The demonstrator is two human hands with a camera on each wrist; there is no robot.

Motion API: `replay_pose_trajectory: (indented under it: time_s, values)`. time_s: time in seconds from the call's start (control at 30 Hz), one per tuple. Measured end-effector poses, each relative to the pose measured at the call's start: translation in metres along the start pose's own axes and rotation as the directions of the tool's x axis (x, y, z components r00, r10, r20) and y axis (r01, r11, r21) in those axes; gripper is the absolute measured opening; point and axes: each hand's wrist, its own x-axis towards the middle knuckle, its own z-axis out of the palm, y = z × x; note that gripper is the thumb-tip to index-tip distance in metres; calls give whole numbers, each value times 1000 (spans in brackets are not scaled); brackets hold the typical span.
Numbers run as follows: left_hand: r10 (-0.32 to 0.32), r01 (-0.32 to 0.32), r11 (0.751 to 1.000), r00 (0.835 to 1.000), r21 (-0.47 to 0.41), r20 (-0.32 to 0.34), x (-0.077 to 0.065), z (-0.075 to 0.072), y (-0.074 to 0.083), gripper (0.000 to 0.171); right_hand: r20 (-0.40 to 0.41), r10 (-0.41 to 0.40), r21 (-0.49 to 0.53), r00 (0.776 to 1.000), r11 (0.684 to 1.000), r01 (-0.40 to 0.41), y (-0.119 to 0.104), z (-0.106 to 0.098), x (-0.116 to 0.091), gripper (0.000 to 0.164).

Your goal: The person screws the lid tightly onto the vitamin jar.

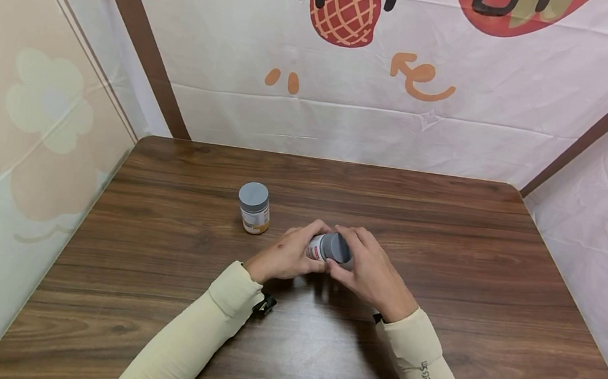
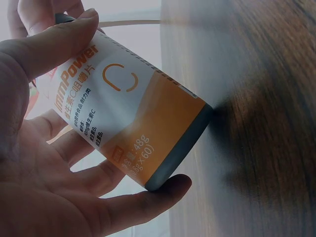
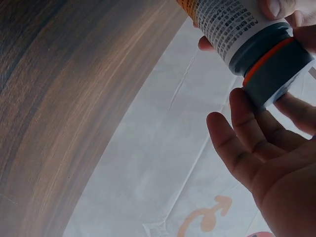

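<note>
My left hand (image 1: 287, 254) grips a vitamin C tablet bottle (image 2: 123, 103) round its white and orange body, the thumb across the label. The bottle is tilted, its grey cap (image 1: 337, 248) pointing right and its dark base raised off the table at one side in the left wrist view. The fingertips of my right hand (image 1: 373, 274) hold the cap's edge. An orange-red ring (image 3: 269, 60) shows between cap and bottle neck in the right wrist view. Left of my hands, a second grey-capped bottle (image 1: 254, 209) stands upright.
Both bottles are over a brown wood-grain table (image 1: 444, 229). A printed white cloth (image 1: 229, 52) hangs behind its far edge, with more cloth panels at the left and right sides.
</note>
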Motion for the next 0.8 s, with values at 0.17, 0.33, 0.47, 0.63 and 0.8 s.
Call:
replay_pose_trajectory:
  time_s: [0.17, 0.33, 0.47, 0.63, 0.8]
  values:
    - [10, -10, 1000, 1000, 2, 1, 0, 0, -1, 52, 14, 31, -25, 999, 999, -31, -1, -1, 0, 62]
    - [11, -11, 1000, 1000, 5, -8, 0, 0, -1, 52, 9, -45, -50, 999, 998, 45, 3, -1, 0, 70]
    - [17, -17, 1000, 1000, -3, -11, -1, 0, -1, 52, 19, -87, -25, 996, 996, 88, 5, -1, 0, 66]
    - [20, -20, 1000, 1000, -6, -13, -1, 0, -2, 51, 18, -90, 9, 996, 996, 89, 5, -1, 0, 60]
    - [20, -20, 1000, 1000, -5, -19, -1, 1, -1, 52, 11, -68, 18, 998, 998, 68, 3, 0, 0, 57]
